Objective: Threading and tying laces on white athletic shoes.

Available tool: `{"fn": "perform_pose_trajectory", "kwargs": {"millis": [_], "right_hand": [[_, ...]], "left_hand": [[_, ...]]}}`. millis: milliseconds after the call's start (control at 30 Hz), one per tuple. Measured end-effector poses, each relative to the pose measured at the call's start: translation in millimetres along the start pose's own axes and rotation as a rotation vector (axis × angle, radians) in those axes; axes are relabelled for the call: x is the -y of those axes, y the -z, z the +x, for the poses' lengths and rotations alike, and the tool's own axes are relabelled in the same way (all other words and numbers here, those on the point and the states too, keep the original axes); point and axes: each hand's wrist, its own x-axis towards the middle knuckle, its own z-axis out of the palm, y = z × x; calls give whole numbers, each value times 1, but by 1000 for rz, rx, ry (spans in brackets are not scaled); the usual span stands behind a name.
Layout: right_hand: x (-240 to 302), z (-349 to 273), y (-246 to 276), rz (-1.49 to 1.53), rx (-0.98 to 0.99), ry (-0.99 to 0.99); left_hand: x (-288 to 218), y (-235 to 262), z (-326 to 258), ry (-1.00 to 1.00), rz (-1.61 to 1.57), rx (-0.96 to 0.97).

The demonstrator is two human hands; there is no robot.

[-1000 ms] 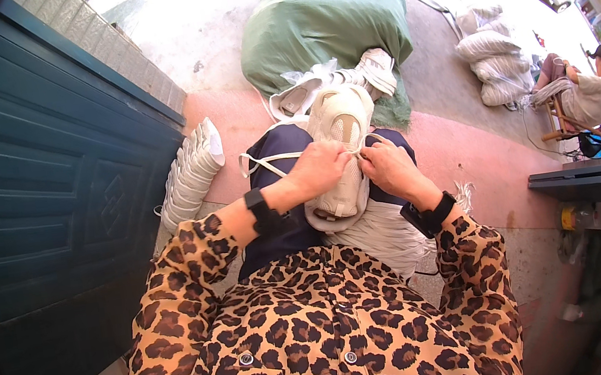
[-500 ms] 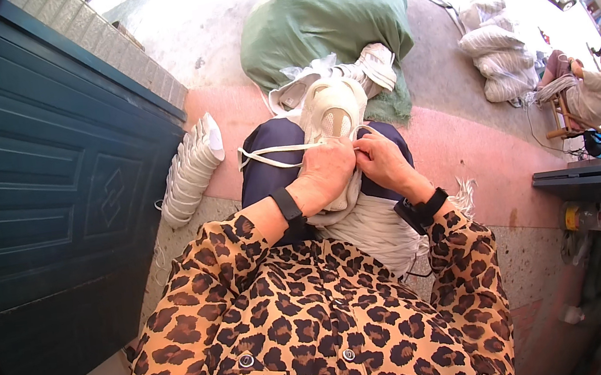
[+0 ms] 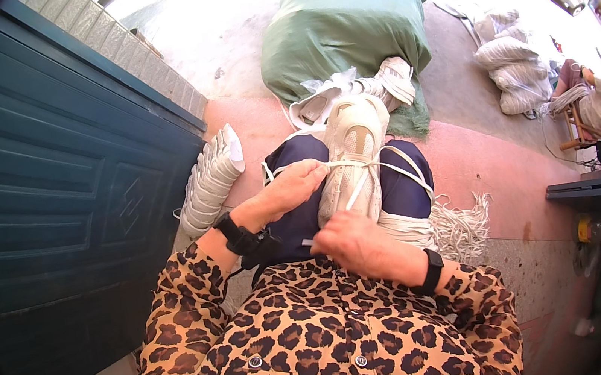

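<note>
A cream sneaker point(image 3: 354, 192) rests on my lap between my knees, its toe pointing away from me. A flat white shoelace point(image 3: 347, 163) crosses its upper, and a long loop of lace arcs over my right knee. At the shoe's left side, my left hand point(image 3: 289, 189) pinches the lace between thumb and fingers. My right hand point(image 3: 365, 246) is closed near the heel end, slightly smeared by motion. A short white lace end point(image 3: 308, 243) sticks out from its fingers. A bundle of loose white laces point(image 3: 464, 223) lies by my right thigh.
Stacked pale shoes point(image 3: 212, 180) stand on the left beside a dark blue door point(image 3: 66, 195). More light shoes point(image 3: 397, 82) lie ahead against a big green sack point(image 3: 344, 30). Pale sacks point(image 3: 513, 72) and a seated person point(image 3: 596, 99) are at the far right.
My hands, together over the shoe's laces before, have separated. My left hand moved left with the lace; my right hand came back toward me. The lace now crosses the upper.
</note>
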Motion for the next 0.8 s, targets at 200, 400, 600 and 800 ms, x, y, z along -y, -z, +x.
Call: {"fn": "perform_pose_trajectory", "kwargs": {"millis": [200,400,600,800], "right_hand": [[-65,19,30,-111,-231,-367],[-93,21,26,-265,-25,-337],[-92,19,15,-207,-186,-404],[-86,18,23,17,-169,-576]], "left_hand": [[22,-11,12,-198,263,-84],[0,-13,21,-419,995,-290],[9,-13,36,-698,1169,-436],[-6,-15,37,-740,1287,-345]]}}
